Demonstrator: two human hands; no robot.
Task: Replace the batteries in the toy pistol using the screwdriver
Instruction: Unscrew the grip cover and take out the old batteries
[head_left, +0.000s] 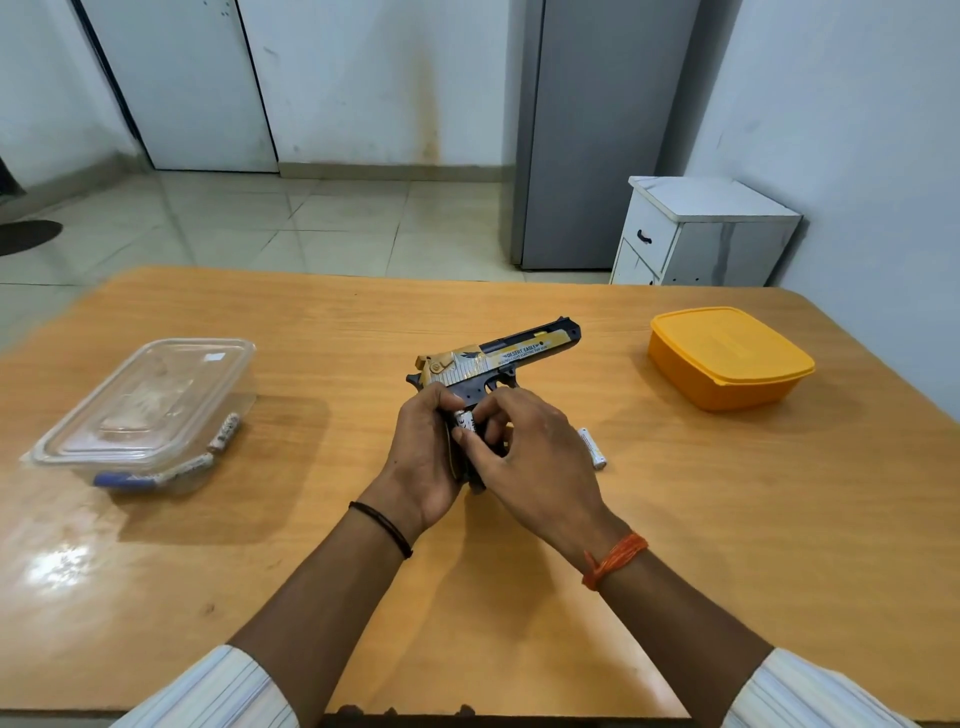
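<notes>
1. Your left hand (423, 457) wraps the grip of the toy pistol (493, 364) and holds it above the surface (519, 597), barrel pointing away and to the right. That likely keeps the grip's battery bay turned up toward you.
2. Your right hand (524, 452) pinches a white battery (465, 420) at the grip, thumb and forefinger closed on it. It sits at the bay's mouth; whether it is going in or coming out I cannot tell.
3. A second white battery (592, 448) lies on the surface just right of your right hand, within easy reach — probably the next one to handle.
4. The clear lidded box (150, 410) stands well to your left. Two more batteries (224, 432) show at its near right corner, along with a blue-handled tool (127, 480) — likely the screwdriver, though the plastic blurs it. Whether they lie inside or beside the box is unclear.
5. An orange lidded tub (727, 358) sits far right, shut and apart from the work.
6. The surface is glossy orange-brown wood grain, with glare at your near left. Beyond it lie pale floor tiles, white doors, a grey cabinet (592, 135) and a small white drawer unit (701, 234) by the wall.
</notes>
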